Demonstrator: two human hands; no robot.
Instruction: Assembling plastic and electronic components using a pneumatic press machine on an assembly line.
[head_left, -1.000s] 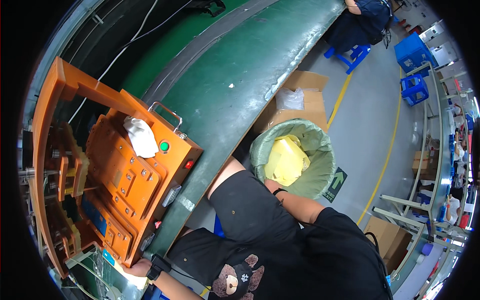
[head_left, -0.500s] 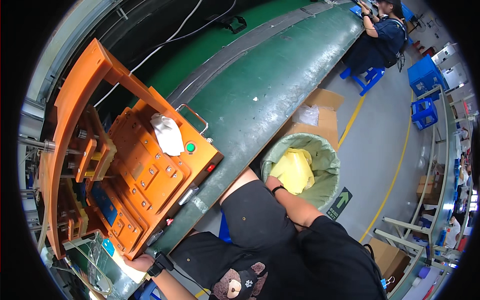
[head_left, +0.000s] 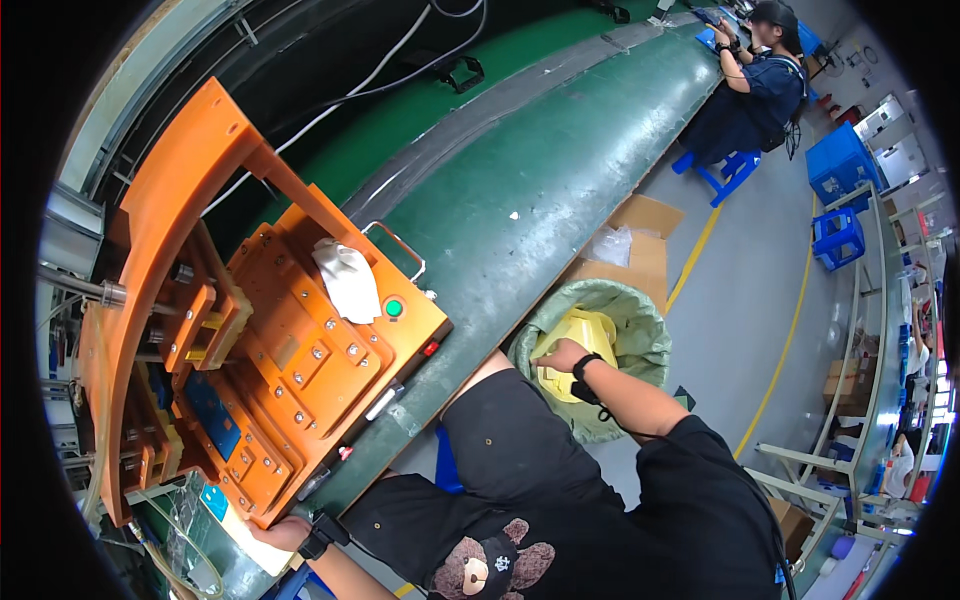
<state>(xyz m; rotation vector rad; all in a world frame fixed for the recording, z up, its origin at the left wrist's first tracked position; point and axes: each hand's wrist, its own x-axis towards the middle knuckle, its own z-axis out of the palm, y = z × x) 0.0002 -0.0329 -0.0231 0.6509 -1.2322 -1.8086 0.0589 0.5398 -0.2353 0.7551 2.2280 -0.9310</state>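
Since a second earlier, the right hand (head_left: 563, 355) had come into view over the green-lined bin (head_left: 640, 330) beside the bench, where before only the yellow sheet showed inside it with no hand near. That hand now rested on the yellow sheet (head_left: 585, 340) at the mouth of the bin, fingers curled down onto it; whether they gripped it or only pressed on it could not be told. A dark strap sat at the wrist, and the forearm ran from the black sleeve out to the person's right, the elbow bent and the torso turned that way. The bin stood on the floor just beside a cardboard box (head_left: 625, 245), close enough to the seat to be reached without standing, which seemed the reason for its place. The left hand (head_left: 280, 532) stayed low at the near corner of the orange fixture (head_left: 290, 370), against a pale card (head_left: 245, 535) at its edge; its fingers were mostly hidden, so their state could not be told. A white cloth (head_left: 347, 280) lay on top of the fixture near a green button (head_left: 394, 308), well apart from both hands. The fixture stood on the green bench (head_left: 540, 170).
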